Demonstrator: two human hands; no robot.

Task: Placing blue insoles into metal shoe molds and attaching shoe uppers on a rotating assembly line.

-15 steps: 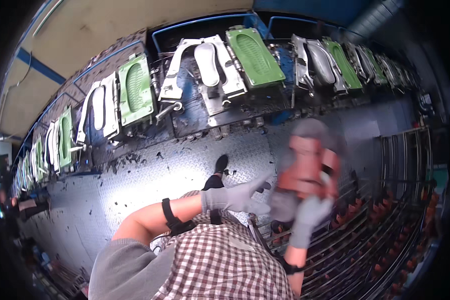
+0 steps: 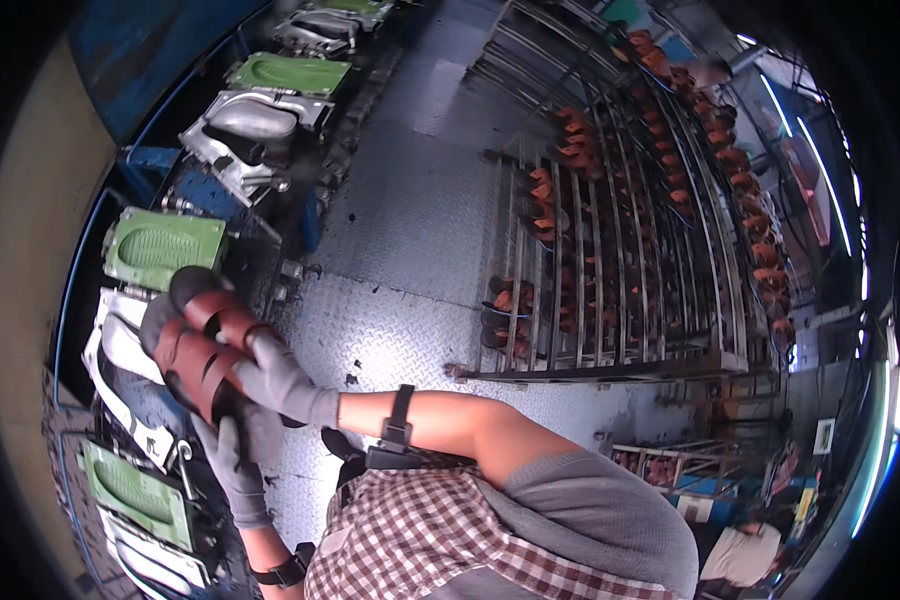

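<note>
In front of me at the left, both gloved hands hold a pair of red-brown strapped sandals (image 2: 195, 350) with dark grey rounded ends. My right hand (image 2: 285, 385) reaches across from the right and closes over the straps near the heel end. Below it, my left hand (image 2: 232, 465) grips the heel end of the nearer sandal, its fingers partly hidden. The sandals cover part of a silver sole mould (image 2: 120, 345) and the lower edge of a green, tread-patterned mould plate (image 2: 160, 245). Whether the hands touch the mould cannot be seen.
More green plates (image 2: 135, 490) and silver moulds (image 2: 245, 120) line the bench on the left. A metal rack (image 2: 610, 375) with several similar red-brown sandals stands to the right. Patterned metal floor (image 2: 400, 330) runs between. Another person (image 2: 745, 550) is at the lower right.
My view has turned right, so the moulds now lie on the left. The sandals have swung from the rack side to the mould bench. My left hand, open before, has taken hold too.
</note>
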